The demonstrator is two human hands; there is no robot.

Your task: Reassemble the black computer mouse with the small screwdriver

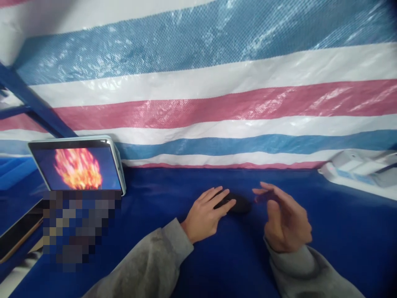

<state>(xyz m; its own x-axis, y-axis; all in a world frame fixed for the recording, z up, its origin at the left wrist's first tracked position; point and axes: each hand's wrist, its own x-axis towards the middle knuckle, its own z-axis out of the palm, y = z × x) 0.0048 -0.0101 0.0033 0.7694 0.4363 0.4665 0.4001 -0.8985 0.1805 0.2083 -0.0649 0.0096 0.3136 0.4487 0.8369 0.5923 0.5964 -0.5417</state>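
A small black rounded object (240, 204), low and much like a computer mouse, lies on the dark blue surface (229, 256). My left hand (209, 211) reaches over its left side with fingers spread, their tips at or on it; exact contact is hard to make out. To the right of the object, my right hand (285, 219) is raised slightly, thumb and fingers apart and nothing between them. Both wrists come out of grey sleeves.
At the left a tablet (77, 167) in a pale case stands tilted, showing a fiery picture. A dark phone-like slab (21, 229) lies beside a pixelated patch. White items (362, 167) sit at the far right. Striped plastic sheeting (198, 111) hangs behind; a blue metal post (40, 99) slants at left.
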